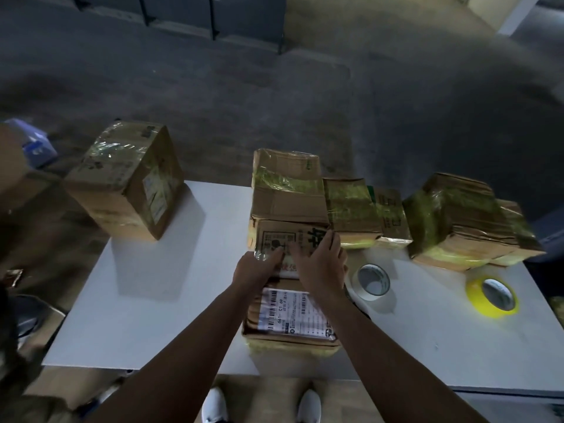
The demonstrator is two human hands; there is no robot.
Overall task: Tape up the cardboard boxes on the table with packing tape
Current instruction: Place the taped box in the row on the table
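Note:
A cardboard box (290, 325) with a white shipping label on top lies at the table's near edge in front of me. My left hand (256, 268) and my right hand (320, 261) rest side by side on its far end, fingers pressed flat on a printed flap under clear tape. Neither hand holds a roll. A white tape roll (370, 282) lies just right of my right hand, and a yellow tape roll (493, 296) lies further right.
Behind the near box stands another taped box (287, 187), with a low taped box (363, 209) and a bundle of taped cardboard (457, 221) to its right. A tall taped box (128, 181) sits at the white table's (158, 300) far left corner. More cardboard is stacked off the left edge.

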